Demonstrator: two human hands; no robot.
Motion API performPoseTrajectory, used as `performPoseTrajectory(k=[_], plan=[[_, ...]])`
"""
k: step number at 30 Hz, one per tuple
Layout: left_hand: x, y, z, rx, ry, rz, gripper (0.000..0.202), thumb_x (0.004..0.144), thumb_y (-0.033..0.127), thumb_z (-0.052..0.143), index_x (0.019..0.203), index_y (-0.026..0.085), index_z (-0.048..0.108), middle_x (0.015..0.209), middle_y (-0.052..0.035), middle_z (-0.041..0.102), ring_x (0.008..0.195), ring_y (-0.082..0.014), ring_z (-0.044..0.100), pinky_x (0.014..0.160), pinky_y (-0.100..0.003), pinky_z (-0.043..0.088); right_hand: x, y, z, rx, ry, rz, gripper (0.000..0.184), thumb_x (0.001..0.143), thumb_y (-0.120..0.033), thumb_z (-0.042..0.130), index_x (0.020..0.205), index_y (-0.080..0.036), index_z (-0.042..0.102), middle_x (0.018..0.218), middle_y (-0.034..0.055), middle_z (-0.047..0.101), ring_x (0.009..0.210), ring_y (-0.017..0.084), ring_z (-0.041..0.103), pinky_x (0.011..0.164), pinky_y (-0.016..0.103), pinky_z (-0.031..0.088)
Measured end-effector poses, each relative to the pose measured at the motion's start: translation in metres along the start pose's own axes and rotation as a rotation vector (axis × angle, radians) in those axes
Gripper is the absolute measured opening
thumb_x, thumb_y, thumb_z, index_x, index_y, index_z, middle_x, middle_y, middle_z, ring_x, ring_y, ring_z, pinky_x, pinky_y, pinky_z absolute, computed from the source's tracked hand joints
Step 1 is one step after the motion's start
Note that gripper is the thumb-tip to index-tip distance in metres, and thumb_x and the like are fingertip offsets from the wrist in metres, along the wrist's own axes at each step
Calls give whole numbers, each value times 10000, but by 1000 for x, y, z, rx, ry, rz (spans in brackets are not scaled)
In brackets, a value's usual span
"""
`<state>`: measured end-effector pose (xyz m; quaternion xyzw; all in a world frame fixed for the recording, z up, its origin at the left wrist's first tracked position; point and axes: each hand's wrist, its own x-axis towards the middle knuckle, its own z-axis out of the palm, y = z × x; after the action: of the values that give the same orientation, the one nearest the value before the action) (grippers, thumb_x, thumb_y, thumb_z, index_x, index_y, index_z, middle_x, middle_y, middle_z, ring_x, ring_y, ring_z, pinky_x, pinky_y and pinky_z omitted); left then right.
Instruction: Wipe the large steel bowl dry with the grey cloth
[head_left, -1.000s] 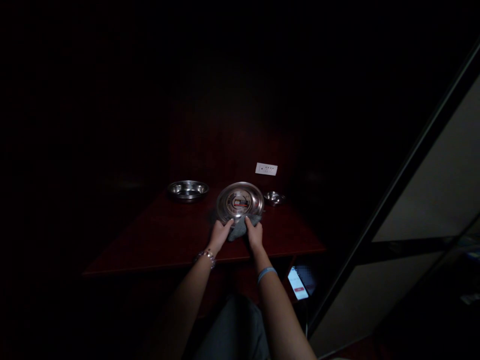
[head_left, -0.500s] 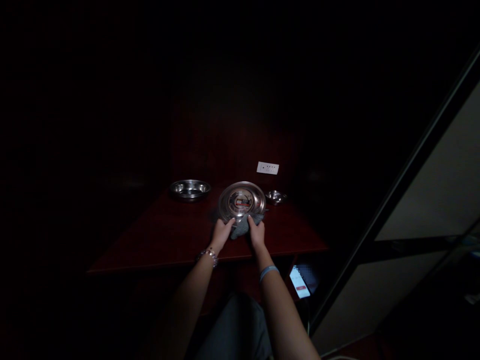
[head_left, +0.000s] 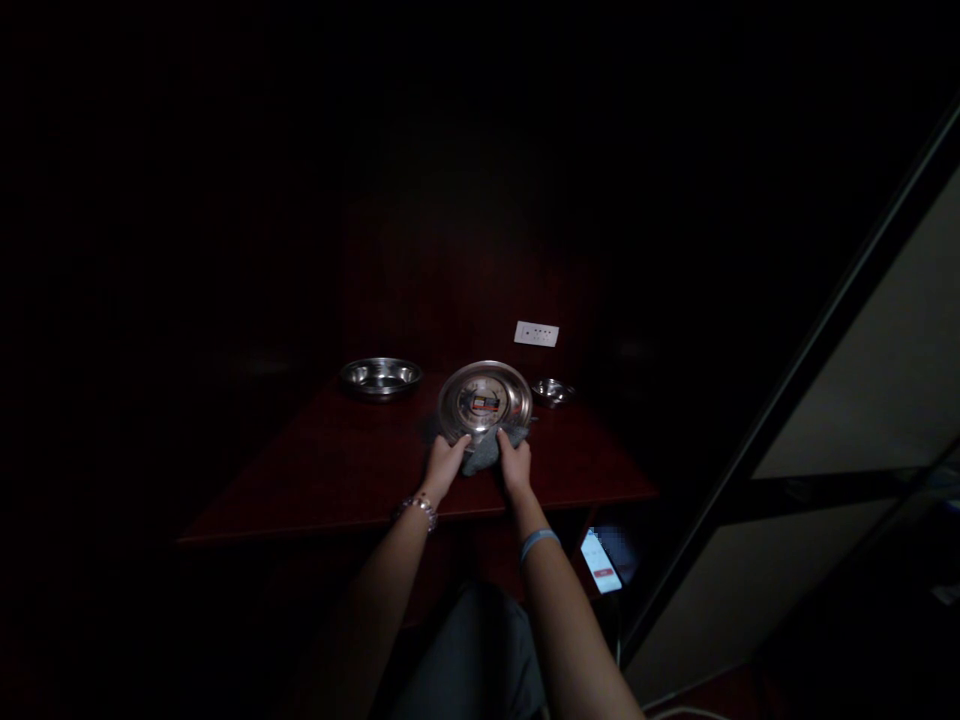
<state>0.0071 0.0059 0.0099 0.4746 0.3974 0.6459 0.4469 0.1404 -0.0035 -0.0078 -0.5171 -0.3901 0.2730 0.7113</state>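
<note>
A round steel plate (head_left: 484, 398) with a red and black label inside is tilted up towards me on a dark red table (head_left: 345, 475). My left hand (head_left: 444, 465) grips its near rim, thumb on the edge. My right hand (head_left: 514, 462) presses a grey cloth (head_left: 481, 453) against the plate's lower edge. Both hands are closed around what they hold. The room is very dark.
A steel bowl (head_left: 380, 376) stands at the back left of the table and a small steel bowl (head_left: 552, 391) at the back right. A white socket plate (head_left: 536, 333) is on the wall behind. A lit phone (head_left: 601, 562) lies below the table's right edge.
The plate and both hands have shifted slightly to the right and a little farther from me. The bowls have not moved.
</note>
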Motion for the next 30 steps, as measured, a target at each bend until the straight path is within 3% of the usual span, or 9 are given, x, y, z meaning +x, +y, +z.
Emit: performPoseTrajectory(k=[30], plan=[[-1,-1,-1,10,-2,14,246,681,217,702,907,123,717,964,-106,770,969,-256,708,966,-400,510,0,-1,0,41,-24,16,434,715,-459,718,963,-104,753,978,109,774,962,264,712,809,299,539]])
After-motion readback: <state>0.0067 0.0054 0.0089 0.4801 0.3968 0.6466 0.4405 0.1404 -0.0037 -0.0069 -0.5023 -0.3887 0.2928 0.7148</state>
